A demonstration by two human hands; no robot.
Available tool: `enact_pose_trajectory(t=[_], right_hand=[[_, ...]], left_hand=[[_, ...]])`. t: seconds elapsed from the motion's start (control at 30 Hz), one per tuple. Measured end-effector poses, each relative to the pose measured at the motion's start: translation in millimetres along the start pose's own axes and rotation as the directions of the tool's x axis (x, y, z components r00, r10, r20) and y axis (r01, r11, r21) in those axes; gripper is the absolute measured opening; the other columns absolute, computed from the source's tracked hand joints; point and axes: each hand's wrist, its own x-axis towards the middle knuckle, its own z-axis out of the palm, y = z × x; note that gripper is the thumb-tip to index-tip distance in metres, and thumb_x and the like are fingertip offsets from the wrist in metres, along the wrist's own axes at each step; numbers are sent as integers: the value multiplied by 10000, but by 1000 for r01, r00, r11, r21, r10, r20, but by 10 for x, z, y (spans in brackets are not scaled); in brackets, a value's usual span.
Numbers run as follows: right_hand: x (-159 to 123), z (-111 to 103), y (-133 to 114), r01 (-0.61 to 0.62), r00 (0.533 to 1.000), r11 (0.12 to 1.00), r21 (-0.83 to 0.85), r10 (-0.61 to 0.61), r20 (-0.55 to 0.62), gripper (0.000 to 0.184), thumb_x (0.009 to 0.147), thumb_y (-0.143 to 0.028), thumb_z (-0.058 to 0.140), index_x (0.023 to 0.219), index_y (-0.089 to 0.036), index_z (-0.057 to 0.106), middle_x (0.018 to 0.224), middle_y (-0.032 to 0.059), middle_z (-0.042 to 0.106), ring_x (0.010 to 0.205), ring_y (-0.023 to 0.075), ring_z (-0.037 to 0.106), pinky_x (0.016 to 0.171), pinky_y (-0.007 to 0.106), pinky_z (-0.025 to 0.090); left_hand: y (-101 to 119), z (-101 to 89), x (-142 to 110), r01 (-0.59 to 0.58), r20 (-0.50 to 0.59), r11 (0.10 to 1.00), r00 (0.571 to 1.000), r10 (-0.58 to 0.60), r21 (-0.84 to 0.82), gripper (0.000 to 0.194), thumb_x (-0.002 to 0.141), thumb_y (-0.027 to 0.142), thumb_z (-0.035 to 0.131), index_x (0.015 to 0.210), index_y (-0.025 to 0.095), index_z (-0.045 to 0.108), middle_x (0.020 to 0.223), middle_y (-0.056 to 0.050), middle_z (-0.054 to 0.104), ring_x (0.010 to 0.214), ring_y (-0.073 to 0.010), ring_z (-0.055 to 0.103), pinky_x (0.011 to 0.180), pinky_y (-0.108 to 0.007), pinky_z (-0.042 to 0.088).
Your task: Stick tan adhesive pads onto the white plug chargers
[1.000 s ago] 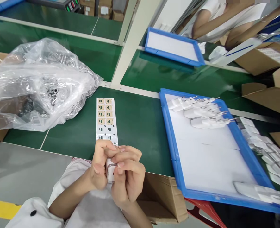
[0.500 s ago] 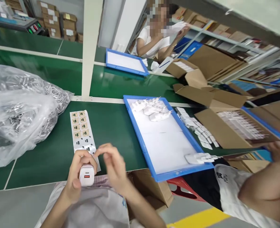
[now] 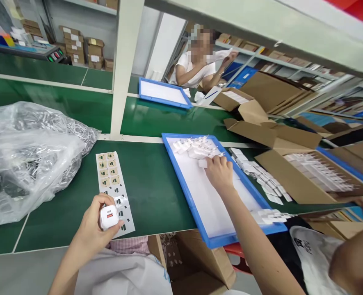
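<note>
My left hand (image 3: pixel 90 229) is closed round a white USB charger (image 3: pixel 109 217), its port face with a red slot turned up towards me. Beneath it lies a white sticker sheet (image 3: pixel 128 223); tan stickers fill its far half and the near half is peeled, with dark marks. Over the blue-rimmed tray (image 3: pixel 187 200), my right hand (image 3: pixel 220 174) has its fingers pinched on another white charger (image 3: pixel 202 163). That charger is partly hidden by the fingers. Just beyond it, a cluster of white chargers (image 3: pixel 193 147) with metal prongs lies at the tray's far end.
A plastic bag of cables (image 3: pixel 36 159) sits on the left. Right of the tray are rows of white pieces (image 3: pixel 261 176) and an open carton (image 3: pixel 295 180) of chargers. A co-worker's arm (image 3: pixel 356 250) is at the right edge; another person (image 3: pixel 196 67) sits across. An upright post (image 3: pixel 124 69) stands ahead.
My right hand has moved from beside the left hand out to the tray and pinched a charger there. My left hand still holds its charger, now tilted. The view has shifted slightly.
</note>
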Motion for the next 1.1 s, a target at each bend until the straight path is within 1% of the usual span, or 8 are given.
enact_pose_trajectory(t=[0.3,0.4,0.5,0.6,0.73,0.87,0.93,1.1], right_hand=[[-626,-212,-337,-58,989,977,206,83,-119,438,903,-494,621,1181,-158,667,1084,188,723,1001,371,686,871,480,550],[-1079,-387,-863,-53,993,675,736,111,-31,412,849,-578,716,1091,-248,678,999,92,766,860,310,735,771,428,599],[-1376,-559,-1512,56,984,408,911,-178,19,268,905,-493,748,1029,-259,706,924,58,774,811,260,749,716,356,616],[-1480,-687,-2093,282,858,282,917,-503,-109,183,908,-345,789,1060,-260,731,1031,75,765,919,263,749,792,364,639],[-1437,-881,-2565,529,656,156,834,-699,-286,253,1004,-316,683,1236,-219,710,1155,139,700,1042,276,690,858,400,643],[-1120,-1131,-2926,617,364,-69,784,-858,-363,301,1103,-324,495,1294,-186,683,1284,161,692,1138,266,672,908,395,624],[-894,-1211,-3246,608,283,-184,772,-858,-428,306,1129,-264,418,1182,-210,715,1201,104,742,1096,223,696,928,365,606],[-595,-1153,-4349,842,277,120,526,-933,-231,324,964,29,517,799,-166,717,889,97,768,876,247,717,941,420,549]], left_hand=[[-271,-393,-114,55,11,683,996,-92,728,431,979,112,454,1357,227,627,1146,-101,685,1008,-294,602,880,-434,518],[-344,-381,-130,38,17,658,997,-77,752,469,971,151,526,1427,226,608,1121,-105,668,1012,-304,592,881,-444,505],[-274,-361,-126,76,-35,696,997,-73,714,650,910,304,733,1524,225,534,1239,-149,649,1169,-390,577,1008,-607,468],[-74,-337,-176,137,-41,872,990,-133,469,1020,718,454,955,1592,283,458,1485,-190,572,1413,-482,466,1163,-729,351],[171,-309,-378,258,75,945,966,-248,-199,866,838,546,867,1588,379,466,1562,-147,549,1288,-365,641,1038,-474,572],[245,-364,-550,51,-251,913,954,-165,-404,609,955,482,772,1504,355,542,1368,-105,649,1063,-232,715,875,-297,611],[251,-435,-567,-81,-391,939,918,-60,-334,535,964,367,785,1443,350,549,1194,-63,689,940,-176,702,787,-242,593],[266,-603,-520,-264,-440,944,885,155,-198,388,924,189,808,1198,293,554,1025,-25,680,839,-141,646,723,-217,565]])
